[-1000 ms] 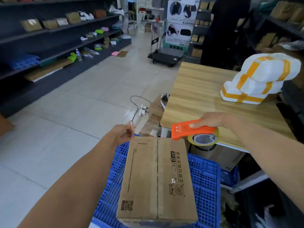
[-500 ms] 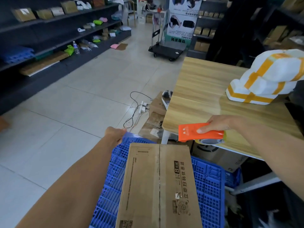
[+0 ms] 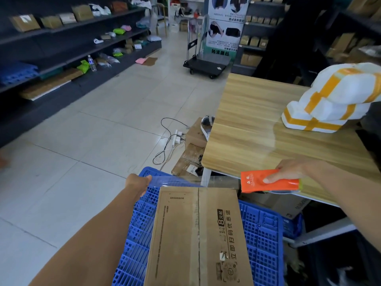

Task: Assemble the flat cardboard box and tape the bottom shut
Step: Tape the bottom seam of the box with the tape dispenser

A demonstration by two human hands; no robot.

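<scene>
Head cam: the cardboard box point(image 3: 198, 236) sits flaps-up on a blue plastic crate point(image 3: 261, 234), its centre seam running near to far. The left hand point(image 3: 137, 183) is pinched shut on the end of a clear tape strip point(image 3: 185, 180) at the box's far left corner. The strip stretches right to an orange tape dispenser point(image 3: 268, 181), which the right hand point(image 3: 292, 170) has a closed grip on, just over the near edge of the wooden table point(image 3: 251, 124). A white foam bundle point(image 3: 338, 100) wrapped in yellow tape sits further back on it.

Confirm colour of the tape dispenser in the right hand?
Orange tape dispenser, with small white print; the head view shows it clearly.
</scene>
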